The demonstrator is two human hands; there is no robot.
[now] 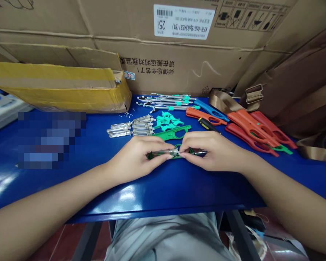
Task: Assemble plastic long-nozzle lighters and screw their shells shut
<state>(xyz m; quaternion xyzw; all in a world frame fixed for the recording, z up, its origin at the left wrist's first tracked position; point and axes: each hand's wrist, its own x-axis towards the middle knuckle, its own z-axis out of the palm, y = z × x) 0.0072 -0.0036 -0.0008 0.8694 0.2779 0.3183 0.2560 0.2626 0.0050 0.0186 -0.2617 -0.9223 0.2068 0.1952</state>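
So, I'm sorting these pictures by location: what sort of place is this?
Probably a small assembly workbench: clear cartridges, a green plastic shell and metal rods with thin wires lie on a blue table.

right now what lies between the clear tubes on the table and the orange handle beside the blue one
A small heap of teal parts, with a green shell on its near side; the head view shows it.
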